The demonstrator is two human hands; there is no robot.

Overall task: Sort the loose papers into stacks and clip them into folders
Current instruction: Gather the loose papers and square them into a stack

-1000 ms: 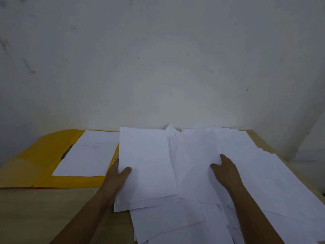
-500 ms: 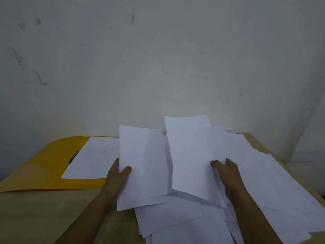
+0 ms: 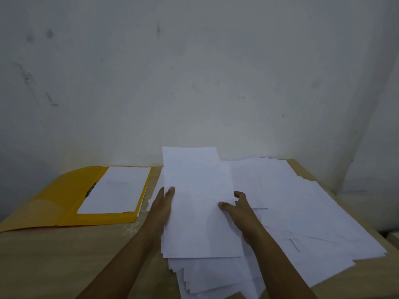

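With my left hand and right hand pinching the paper sheaf at frame centre, I should square its edges before moving it to the yellow folder at left.

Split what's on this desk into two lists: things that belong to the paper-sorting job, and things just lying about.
Belongs to the job:
- held stack of sheets, gripped by the left hand and right hand
- loose paper pile
- open yellow folder, with its metal clip and filed sheet

Just there:
- wooden desk
- marked white wall
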